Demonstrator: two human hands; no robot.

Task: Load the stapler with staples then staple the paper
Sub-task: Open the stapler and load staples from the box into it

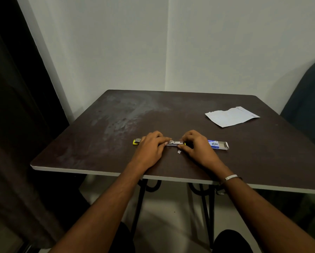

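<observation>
A yellow stapler (174, 142) lies opened out flat on the dark table (116, 134), its metal staple channel showing between my hands and its yellow end sticking out at the left. My left hand (152, 145) presses down on the stapler's left half, fingertips on the metal channel. My right hand (195, 144) grips the stapler's right end with thumb and fingers. A blue and white staple box (218, 144) lies open just right of my right hand. A torn white paper (232, 116) rests at the table's far right.
A tiny white scrap (179, 152) lies on the table below my right thumb. A dark chair (310, 106) stands at the right edge. A dark curtain (16, 125) hangs at the left. Walls meet in a corner behind the table.
</observation>
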